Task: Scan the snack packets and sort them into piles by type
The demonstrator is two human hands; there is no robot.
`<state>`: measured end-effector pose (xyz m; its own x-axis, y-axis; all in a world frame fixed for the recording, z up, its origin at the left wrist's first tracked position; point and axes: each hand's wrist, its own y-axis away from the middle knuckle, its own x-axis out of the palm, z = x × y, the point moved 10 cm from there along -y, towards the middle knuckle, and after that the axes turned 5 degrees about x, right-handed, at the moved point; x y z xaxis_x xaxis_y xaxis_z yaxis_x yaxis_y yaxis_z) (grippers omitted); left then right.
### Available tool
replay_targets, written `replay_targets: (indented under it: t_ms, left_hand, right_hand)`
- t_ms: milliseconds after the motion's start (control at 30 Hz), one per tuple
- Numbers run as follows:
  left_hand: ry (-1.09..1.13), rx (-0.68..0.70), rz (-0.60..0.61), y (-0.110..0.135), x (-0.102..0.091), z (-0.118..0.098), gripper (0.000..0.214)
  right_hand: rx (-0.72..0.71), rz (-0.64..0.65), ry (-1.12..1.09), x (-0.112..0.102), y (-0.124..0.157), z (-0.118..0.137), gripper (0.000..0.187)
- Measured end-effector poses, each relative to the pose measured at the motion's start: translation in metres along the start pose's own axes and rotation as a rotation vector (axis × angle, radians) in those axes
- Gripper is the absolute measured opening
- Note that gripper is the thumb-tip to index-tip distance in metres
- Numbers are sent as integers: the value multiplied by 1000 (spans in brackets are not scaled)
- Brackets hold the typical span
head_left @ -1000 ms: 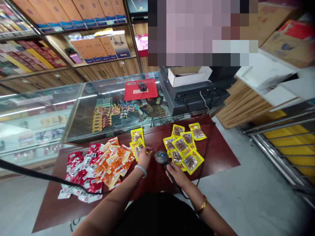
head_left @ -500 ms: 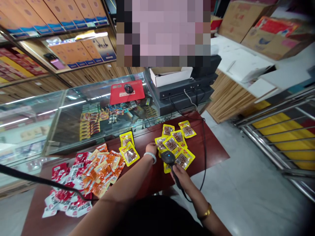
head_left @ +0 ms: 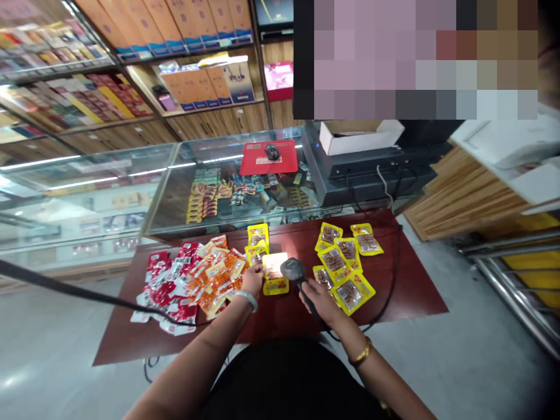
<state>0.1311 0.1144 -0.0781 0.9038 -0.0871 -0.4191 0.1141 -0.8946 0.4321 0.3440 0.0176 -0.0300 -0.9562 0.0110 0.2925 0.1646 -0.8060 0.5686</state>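
Glossy red packets (head_left: 161, 291) and orange packets (head_left: 214, 280) lie heaped and overlapping on the left of the dark red table (head_left: 411, 286). The left hand (head_left: 252, 280) pinches its fingertips on the edge of a flat yellow packet (head_left: 275, 274) at table centre, its print washed out by glare. The right hand (head_left: 321, 302) is closed around the black scanner (head_left: 294, 271), hiding the handle. A crinkly yellow heap (head_left: 345, 262) is scattered to the right, its labels unreadable.
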Motion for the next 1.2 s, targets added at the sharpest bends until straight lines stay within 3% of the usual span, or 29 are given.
replay_targets:
  t_ms: [200, 333, 467, 633, 700, 767, 800, 867, 967, 1100, 1200]
  left_hand:
    - [187, -105, -89, 11, -38, 38, 25]
    - [75, -154, -140, 2, -71, 61, 22]
    - [-102, -126, -156, -8, -89, 65, 16]
    - [-74, -82, -275, -3, -93, 60, 24]
    - [-127, -7, -368, 2, -97, 50, 26]
    - [-273, 139, -454, 6, -97, 27, 30]
    - [-344, 213, -460, 7, -89, 13, 32]
    - [-415, 316, -369, 5, -56, -11, 32]
    - [-340, 354, -41, -2, 27, -38, 27]
    - [-230, 245, 297, -4, 134, -60, 27]
    - [-265, 163, 398, -8, 181, -71, 29]
  right_hand:
    - [58, 135, 93, 44, -13, -10, 50]
    - [57, 169, 127, 57, -11, -15, 52]
    - [68, 159, 134, 51, -5, -23, 52]
    - [91, 97, 88, 28, 5, -34, 55]
    - [93, 58, 62, 17, 10, -36, 56]
    - [91, 29, 27, 6, 15, -37, 56]
    - [87, 14, 6, 1, 18, -37, 56]
    - [75, -21, -34, -12, 22, -37, 56]
    - [66, -96, -83, -33, 28, -42, 56]
    - [55, -183, -186, -61, 35, -53, 58]
    - [34, -246, -259, -79, 44, -59, 59]
